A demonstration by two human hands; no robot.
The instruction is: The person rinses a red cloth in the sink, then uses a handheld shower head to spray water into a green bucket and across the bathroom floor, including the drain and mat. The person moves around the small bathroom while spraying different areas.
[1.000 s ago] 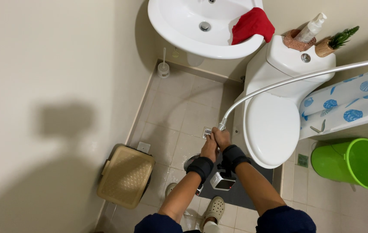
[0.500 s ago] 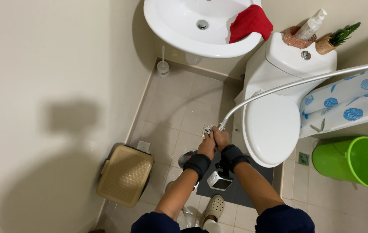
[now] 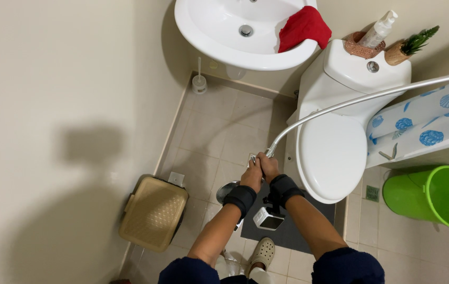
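Little has shifted since the earlier frames: both hands are kept clasped together around the metal end fitting [image 3: 256, 159] of the silver hose [image 3: 350, 101], held above the tiled floor [image 3: 219, 131] just left of the closed white toilet [image 3: 335, 152]. The left hand [image 3: 251, 176] and right hand [image 3: 268, 167] are closed on it, touching each other.

A tan lidded bin [image 3: 153, 212] is seen at the wall, and a green bucket [image 3: 432, 197] beyond the toilet.

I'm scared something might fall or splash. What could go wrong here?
1. Both hands, left hand and right hand, grip the end of the metal hose from high up; a slip might swing it into the toilet.
2. The bottle and small plant stand on the tank near the hose and could get knocked off.
3. Water might spray onto the tiled floor, making it slippery.
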